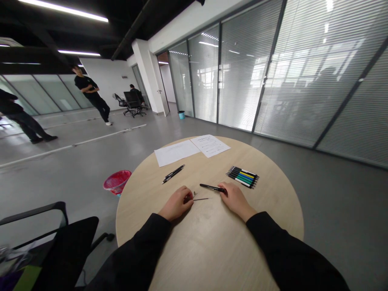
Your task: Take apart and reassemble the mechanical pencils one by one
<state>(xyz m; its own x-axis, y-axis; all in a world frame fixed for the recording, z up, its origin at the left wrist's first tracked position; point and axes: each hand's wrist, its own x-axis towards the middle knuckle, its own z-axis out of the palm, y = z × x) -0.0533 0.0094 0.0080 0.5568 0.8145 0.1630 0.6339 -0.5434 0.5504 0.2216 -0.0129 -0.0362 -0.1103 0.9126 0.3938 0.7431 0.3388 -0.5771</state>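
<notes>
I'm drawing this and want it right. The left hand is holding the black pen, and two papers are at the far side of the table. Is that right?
Not quite: the right hand is holding the black pen, not the left hand. The head view shows it. The two papers are at the far side of the table.

single head-worn view, looking forward and down over a round table (209,238), room beyond tilted
</notes>
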